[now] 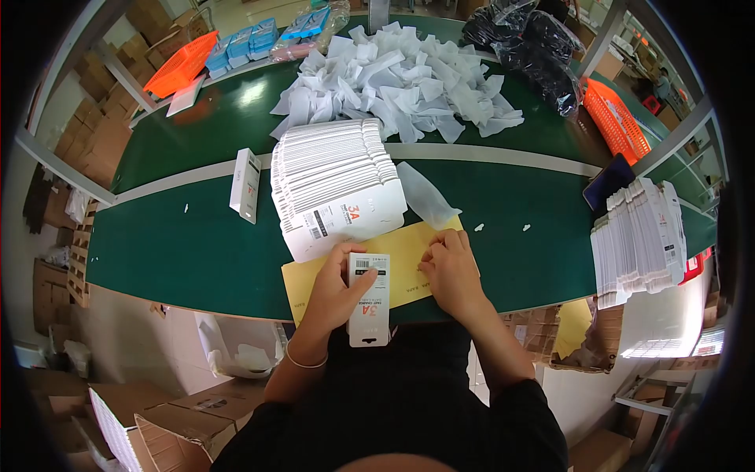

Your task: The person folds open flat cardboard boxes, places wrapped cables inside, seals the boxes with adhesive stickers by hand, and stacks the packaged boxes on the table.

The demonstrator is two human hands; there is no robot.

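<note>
White box (369,321), far end in left hand (333,288)

Black top (417,393) and one slim bracelet (306,364), seen on my remote feed.
I make out dark cloth across the torso, the left sleeve (250,439) and right sleeve (532,421) both black and ending around the elbows; the pale, narrow bracelet loops the left wrist.

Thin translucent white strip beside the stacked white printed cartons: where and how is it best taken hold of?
Probably pinch the strip by its near end, coming from the right: that end lies just beyond the right hand, away from the stacked cartons, and its thin shape offers mainly edges.
</note>
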